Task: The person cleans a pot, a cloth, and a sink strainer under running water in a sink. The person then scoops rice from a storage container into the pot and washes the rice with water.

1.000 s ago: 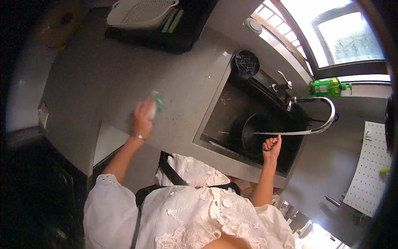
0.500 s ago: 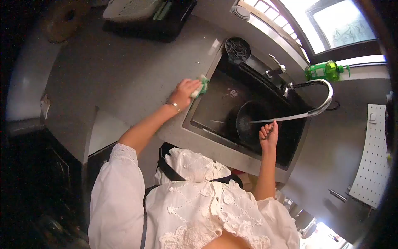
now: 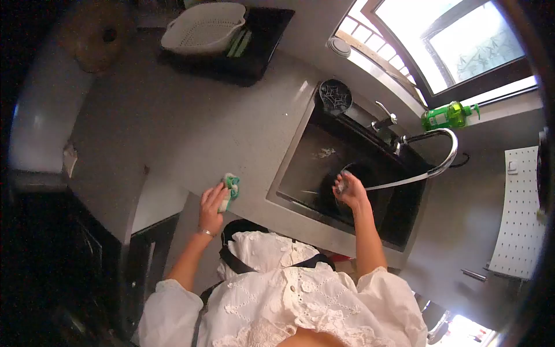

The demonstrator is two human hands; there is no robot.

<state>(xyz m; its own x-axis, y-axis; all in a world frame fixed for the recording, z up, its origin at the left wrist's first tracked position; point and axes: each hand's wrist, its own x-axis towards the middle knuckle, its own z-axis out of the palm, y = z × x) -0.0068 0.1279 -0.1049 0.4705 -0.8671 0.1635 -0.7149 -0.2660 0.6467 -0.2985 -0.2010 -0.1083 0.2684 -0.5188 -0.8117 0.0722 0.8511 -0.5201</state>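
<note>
Near the front edge of the grey counter (image 3: 231, 133), my left hand (image 3: 213, 203) presses on a green and white cloth (image 3: 230, 191). Over the black sink (image 3: 315, 165), my right hand (image 3: 350, 189) has its fingers curled beside the stream of water (image 3: 393, 183) from the curved chrome faucet (image 3: 454, 151). Something small and shiny shows at its fingers, too unclear to name. Behind that hand, a dark round pan (image 3: 328, 186) in the sink is mostly hidden. A pale bit of residue (image 3: 325, 153) lies on the sink floor.
A white basket (image 3: 202, 32) stands on a black mat (image 3: 254, 63) at the back left. A round black drain piece (image 3: 335, 96) sits at the sink's far corner. The green soap bottle (image 3: 445, 117) is on the window ledge. A white pegboard (image 3: 516, 211) is at the right.
My left hand moved from the counter's left to the sink edge, then back toward the front with the cloth. My right hand moved up and left over the pan.
</note>
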